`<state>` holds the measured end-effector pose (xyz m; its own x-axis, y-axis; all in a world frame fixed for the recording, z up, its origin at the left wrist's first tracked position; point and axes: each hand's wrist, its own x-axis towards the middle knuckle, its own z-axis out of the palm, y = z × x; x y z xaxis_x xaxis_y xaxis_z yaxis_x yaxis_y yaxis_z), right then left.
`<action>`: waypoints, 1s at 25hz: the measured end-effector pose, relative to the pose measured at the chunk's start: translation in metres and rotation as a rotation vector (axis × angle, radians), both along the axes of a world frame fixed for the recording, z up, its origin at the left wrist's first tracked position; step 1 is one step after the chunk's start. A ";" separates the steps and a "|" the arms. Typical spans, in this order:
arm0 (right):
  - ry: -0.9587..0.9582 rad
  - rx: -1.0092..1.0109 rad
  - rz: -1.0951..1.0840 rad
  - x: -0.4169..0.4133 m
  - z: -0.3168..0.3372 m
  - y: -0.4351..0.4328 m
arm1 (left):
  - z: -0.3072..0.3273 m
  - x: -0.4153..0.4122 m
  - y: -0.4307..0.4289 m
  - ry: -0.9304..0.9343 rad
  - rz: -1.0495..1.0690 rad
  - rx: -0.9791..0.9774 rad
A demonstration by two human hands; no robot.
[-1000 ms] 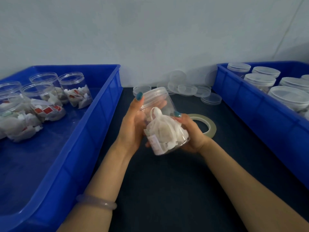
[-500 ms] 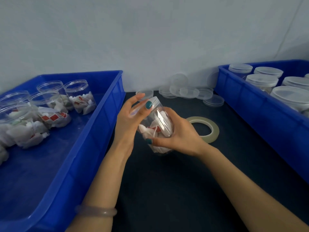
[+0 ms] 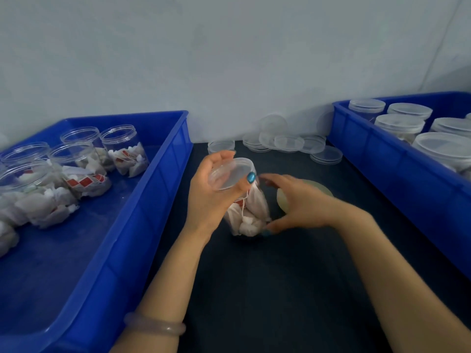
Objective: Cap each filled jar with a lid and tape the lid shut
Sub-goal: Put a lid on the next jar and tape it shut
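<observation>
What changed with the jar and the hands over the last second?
The jar came down from mid-air to stand on the table. The left hand moved its grip up onto the lid. The right hand slid off the jar, opening near the tape roll. The bins, uncapped jars and spare lids stayed put.

Blue bin (image 3: 163, 171) left, blue bin (image 3: 382, 159) right, dark tabletop (image 3: 280, 289) between, pale wall (image 3: 229, 59) behind.

Left hand (image 3: 214, 192) grips lidded jar (image 3: 242, 200) on dark tabletop (image 3: 280, 289); right hand (image 3: 303, 202) spread at its 3 o'clock, over tape roll (image 3: 283, 200).
</observation>
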<state>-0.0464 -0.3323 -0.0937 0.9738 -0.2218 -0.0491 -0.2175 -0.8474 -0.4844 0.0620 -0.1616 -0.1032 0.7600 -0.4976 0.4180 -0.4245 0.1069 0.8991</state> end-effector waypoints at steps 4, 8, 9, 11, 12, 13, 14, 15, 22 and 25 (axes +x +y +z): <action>0.407 -0.229 -0.239 -0.016 0.003 -0.024 | -0.008 -0.002 -0.011 -0.153 -0.006 0.029; 0.365 -0.287 -0.235 -0.013 0.000 -0.028 | -0.010 -0.003 -0.025 -0.346 0.046 0.050; 0.350 -0.329 -0.215 -0.012 0.000 -0.028 | -0.011 -0.002 -0.026 -0.386 0.070 0.067; 0.373 -0.370 -0.199 -0.012 0.001 -0.025 | -0.012 0.000 -0.025 -0.482 0.140 0.147; 0.373 -0.370 -0.210 -0.012 0.001 -0.024 | -0.013 -0.001 -0.024 -0.550 0.199 0.206; 0.352 -0.352 -0.225 -0.013 -0.001 -0.022 | -0.014 -0.003 -0.023 -0.648 0.278 0.267; 0.303 -0.311 -0.243 -0.013 -0.001 -0.021 | -0.015 -0.006 -0.022 -0.776 0.356 0.305; 0.226 -0.241 -0.265 -0.014 0.000 -0.018 | -0.016 -0.010 -0.022 -0.909 0.404 0.310; -0.664 0.312 -0.394 -0.014 0.012 0.003 | -0.012 -0.038 -0.033 -1.074 0.249 0.299; -0.978 0.173 -0.202 -0.017 0.011 0.017 | -0.004 -0.048 -0.032 -0.763 0.140 0.151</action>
<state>-0.0630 -0.3154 -0.0825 0.5494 -0.4523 0.7025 0.2087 -0.7399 -0.6395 0.0137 -0.1933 -0.1072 0.3506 -0.5115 0.7845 -0.9302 -0.0932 0.3549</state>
